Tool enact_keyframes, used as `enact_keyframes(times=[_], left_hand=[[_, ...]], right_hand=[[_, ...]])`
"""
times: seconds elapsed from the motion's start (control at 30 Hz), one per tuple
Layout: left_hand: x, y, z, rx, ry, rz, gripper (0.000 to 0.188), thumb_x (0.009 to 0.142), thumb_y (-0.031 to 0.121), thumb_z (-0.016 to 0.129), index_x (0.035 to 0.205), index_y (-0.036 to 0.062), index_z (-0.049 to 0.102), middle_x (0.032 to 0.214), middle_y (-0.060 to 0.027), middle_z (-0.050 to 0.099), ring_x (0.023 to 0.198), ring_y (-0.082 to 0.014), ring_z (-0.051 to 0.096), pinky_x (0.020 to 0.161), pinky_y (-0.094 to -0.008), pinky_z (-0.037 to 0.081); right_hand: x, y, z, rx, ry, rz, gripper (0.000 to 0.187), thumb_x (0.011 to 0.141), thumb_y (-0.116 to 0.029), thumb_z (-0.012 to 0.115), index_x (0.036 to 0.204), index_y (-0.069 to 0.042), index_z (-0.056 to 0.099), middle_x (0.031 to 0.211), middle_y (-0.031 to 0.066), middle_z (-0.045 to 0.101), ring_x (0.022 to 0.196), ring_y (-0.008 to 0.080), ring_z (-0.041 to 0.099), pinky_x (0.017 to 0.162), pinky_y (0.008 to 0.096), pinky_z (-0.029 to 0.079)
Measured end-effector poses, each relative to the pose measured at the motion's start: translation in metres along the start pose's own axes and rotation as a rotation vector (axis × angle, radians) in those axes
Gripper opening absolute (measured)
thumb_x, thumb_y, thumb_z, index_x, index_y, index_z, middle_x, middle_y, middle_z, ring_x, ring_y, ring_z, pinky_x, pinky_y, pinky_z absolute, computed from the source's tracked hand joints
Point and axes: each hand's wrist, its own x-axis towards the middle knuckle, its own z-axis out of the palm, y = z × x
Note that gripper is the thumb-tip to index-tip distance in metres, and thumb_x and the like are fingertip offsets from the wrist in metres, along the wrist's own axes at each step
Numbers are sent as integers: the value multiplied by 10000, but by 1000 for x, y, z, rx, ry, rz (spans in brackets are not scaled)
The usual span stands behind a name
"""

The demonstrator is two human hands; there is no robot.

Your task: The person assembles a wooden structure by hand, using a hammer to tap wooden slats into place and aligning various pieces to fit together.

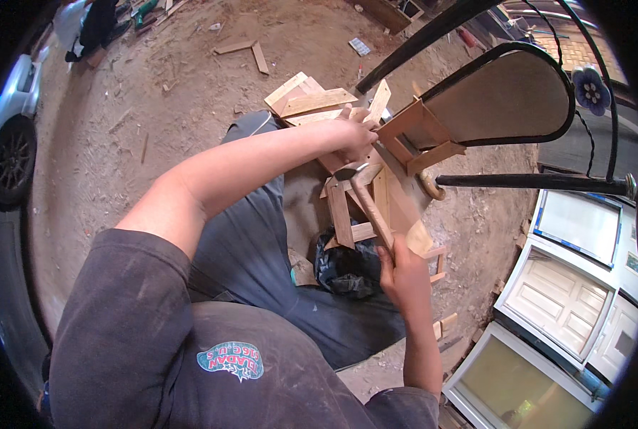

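Observation:
My right hand (pixel 403 275) grips the wooden handle of a hammer (pixel 365 200). The hammer's metal head sits just below my left hand (pixel 353 137). My left hand is closed on a piece of a small wooden frame (pixel 413 139) made of light and brown slats. The frame rests over my knees, next to a rounded brown panel with a black metal rim (pixel 508 96). Short wooden slats (pixel 342 214) hang under the hammer.
Loose planks (pixel 312 100) lie on the dirt ground beyond my knee. A black bag (pixel 347 268) sits between my legs. White panelled doors (pixel 562 300) lie at the right. A car wheel (pixel 11 161) stands at the far left. A black metal bar (pixel 533 182) crosses at the right.

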Motion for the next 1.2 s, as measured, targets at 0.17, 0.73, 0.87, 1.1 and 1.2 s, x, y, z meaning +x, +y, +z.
enact_keyframes(times=[0.17,0.73,0.87,1.1,1.2], left_hand=[[7,-6,14,30,102,38,1108,551,604,918,1453,102,516,1654,-108,295,1559,-421,112,1133,-784,85],[41,-33,78,50,428,96,860,633,480,846,1359,104,579,1614,-147,345,1536,-457,158,1109,-815,75],[18,-18,59,99,370,102,962,608,481,877,1412,83,529,1643,-120,309,1539,-448,155,1101,-814,120],[2,1,6,55,19,3,1121,626,529,911,1516,82,397,1691,-96,204,1567,-440,65,1121,-800,135],[4,4,2,45,1,-9,1108,634,555,905,1512,86,420,1694,-79,200,1575,-420,39,1135,-786,134]], right_hand=[[-3,10,10,-9,37,-41,185,982,-191,644,1011,-67,510,722,235,638,683,455,665,576,540,501],[-17,12,5,103,125,22,227,983,-179,640,1134,-19,584,810,276,648,774,499,642,623,524,483],[-20,27,22,43,105,-14,184,978,-181,648,1062,-36,573,759,240,643,712,469,648,592,513,483],[-19,0,14,37,164,-55,200,975,-213,652,981,-54,530,740,205,656,666,420,671,561,505,508],[-17,3,20,-47,182,-90,187,965,-190,665,991,-53,541,735,206,652,666,416,672,560,497,508]])
